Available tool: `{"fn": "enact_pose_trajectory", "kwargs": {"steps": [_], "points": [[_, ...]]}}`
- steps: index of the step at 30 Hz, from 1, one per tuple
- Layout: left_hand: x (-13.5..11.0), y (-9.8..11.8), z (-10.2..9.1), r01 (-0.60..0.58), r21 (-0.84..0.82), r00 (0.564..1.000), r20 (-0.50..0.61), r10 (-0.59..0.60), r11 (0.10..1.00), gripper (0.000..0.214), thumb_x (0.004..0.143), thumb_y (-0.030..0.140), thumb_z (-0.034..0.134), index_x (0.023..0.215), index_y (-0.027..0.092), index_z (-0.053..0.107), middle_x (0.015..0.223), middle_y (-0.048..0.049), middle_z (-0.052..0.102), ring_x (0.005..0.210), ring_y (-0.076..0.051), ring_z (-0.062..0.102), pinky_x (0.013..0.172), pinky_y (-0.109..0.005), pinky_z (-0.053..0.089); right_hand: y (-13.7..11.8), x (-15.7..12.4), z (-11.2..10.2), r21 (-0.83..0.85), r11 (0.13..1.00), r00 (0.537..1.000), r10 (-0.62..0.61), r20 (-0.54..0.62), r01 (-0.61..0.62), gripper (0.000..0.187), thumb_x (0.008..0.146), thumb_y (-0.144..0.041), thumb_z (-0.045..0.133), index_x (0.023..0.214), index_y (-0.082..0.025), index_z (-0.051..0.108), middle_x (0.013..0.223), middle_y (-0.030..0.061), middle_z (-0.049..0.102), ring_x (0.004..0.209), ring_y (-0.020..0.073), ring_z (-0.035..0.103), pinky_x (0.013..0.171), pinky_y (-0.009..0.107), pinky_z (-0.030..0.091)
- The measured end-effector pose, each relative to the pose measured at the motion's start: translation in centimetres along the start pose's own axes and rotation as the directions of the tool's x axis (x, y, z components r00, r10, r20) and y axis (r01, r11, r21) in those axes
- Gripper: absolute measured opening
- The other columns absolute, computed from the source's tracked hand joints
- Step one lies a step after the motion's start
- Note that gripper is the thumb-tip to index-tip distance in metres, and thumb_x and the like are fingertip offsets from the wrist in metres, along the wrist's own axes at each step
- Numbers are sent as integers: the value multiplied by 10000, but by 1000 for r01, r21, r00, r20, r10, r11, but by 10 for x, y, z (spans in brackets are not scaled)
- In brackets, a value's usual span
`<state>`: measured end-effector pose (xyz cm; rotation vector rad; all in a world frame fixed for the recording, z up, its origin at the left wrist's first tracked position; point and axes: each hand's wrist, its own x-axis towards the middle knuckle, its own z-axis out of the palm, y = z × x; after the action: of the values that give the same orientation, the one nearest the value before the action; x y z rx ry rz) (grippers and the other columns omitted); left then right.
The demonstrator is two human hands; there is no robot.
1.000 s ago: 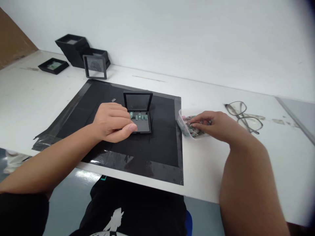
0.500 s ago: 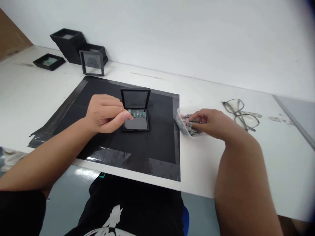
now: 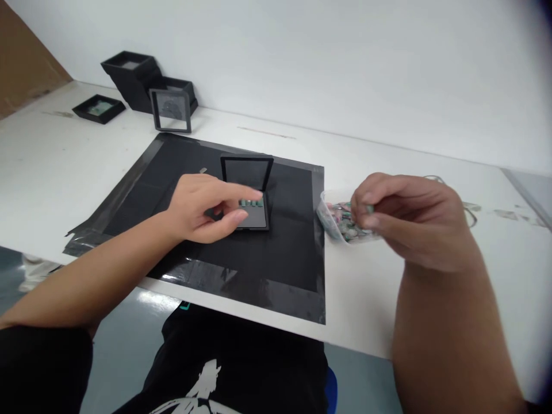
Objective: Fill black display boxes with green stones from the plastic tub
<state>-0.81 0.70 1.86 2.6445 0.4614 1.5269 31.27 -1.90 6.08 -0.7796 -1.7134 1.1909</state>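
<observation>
A black hinged case (image 3: 254, 221) stands on the mat with its clear-windowed lid raised. Several green press-on nails (image 3: 253, 203) lie in a row across its grey base. My left hand (image 3: 207, 207) hovers over the case's left side, thumb and index finger apart and nothing between them; it hides part of the row. Just above the clear plastic tub (image 3: 331, 225) of mixed press-on nails, my right hand (image 3: 409, 215) pinches a small green press-on nail (image 3: 368, 209) between thumb and fingers.
Under the case lies a black mat (image 3: 284, 264) taped to the white table. Black frames (image 3: 133, 80) are stacked at the back left, with a see-through frame (image 3: 171, 110) leaning there and a flat one (image 3: 98, 108) beside them. Glasses (image 3: 471, 215) lie behind my right hand.
My right hand has risen out of the tub with a green press-on nail. My left hand's index finger has stretched out over the row. The whole view has shifted slightly.
</observation>
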Motion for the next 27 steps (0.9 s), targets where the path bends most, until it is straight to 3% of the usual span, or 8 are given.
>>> {"fn": "enact_pose_trajectory", "kwargs": {"steps": [4,7,8,10,12,16,22,27], "points": [[-2,4,9,45,-11,997,-55,-46,999,475,833,332,680,1293,303,570,584,70,609,448,-77,532,460,-198,447,0,5,53,386,920,985,-122,124,65,183,801,-201,794,956,-297,779,735,-15,575,589,100,515,458,249,407],[3,4,9,-217,80,961,-156,228,973,443,826,424,685,1246,316,593,591,78,628,421,-75,517,431,-219,414,0,3,91,403,914,999,54,7,-52,201,771,-138,804,898,-291,775,820,-5,614,680,107,547,522,238,454],[5,4,7,-283,111,946,-131,296,953,413,830,437,690,1218,324,609,609,80,643,412,-70,508,418,-223,398,1,2,100,416,904,993,119,-25,-98,193,765,-135,807,880,-285,774,827,-6,626,696,105,556,552,235,475],[7,4,-1,-304,168,945,-74,319,938,262,861,441,668,1116,380,656,601,94,638,394,-63,479,412,-230,374,4,1,114,459,871,974,221,-43,-177,174,750,-159,825,865,-278,771,820,-14,638,683,94,556,583,228,501],[7,5,-9,-255,170,967,69,246,952,129,927,423,594,995,418,704,602,84,643,408,-63,493,430,-245,364,8,0,121,490,839,956,293,-35,-239,164,734,-205,849,860,-272,768,802,-24,640,649,81,545,595,224,516],[2,5,-17,-65,144,959,281,22,987,276,962,504,519,865,398,754,597,36,637,455,-81,531,460,-274,375,13,2,121,502,798,924,381,11,-335,144,743,-254,851,859,-252,766,710,-36,623,612,73,552,582,212,506],[0,9,-1,-24,135,990,138,5,990,203,916,519,618,845,378,747,566,57,604,414,-60,480,443,-263,358,14,1,116,527,763,907,419,36,-374,128,748,-228,844,852,-257,776,672,-43,619,605,66,556,576,198,491],[1,16,6,-39,135,999,20,37,990,108,876,454,706,912,360,742,615,74,659,445,-53,547,461,-232,414,9,3,117,533,773,928,365,71,-345,168,678,-170,871,776,-264,772,755,-38,626,621,65,527,561,210,493]]}}
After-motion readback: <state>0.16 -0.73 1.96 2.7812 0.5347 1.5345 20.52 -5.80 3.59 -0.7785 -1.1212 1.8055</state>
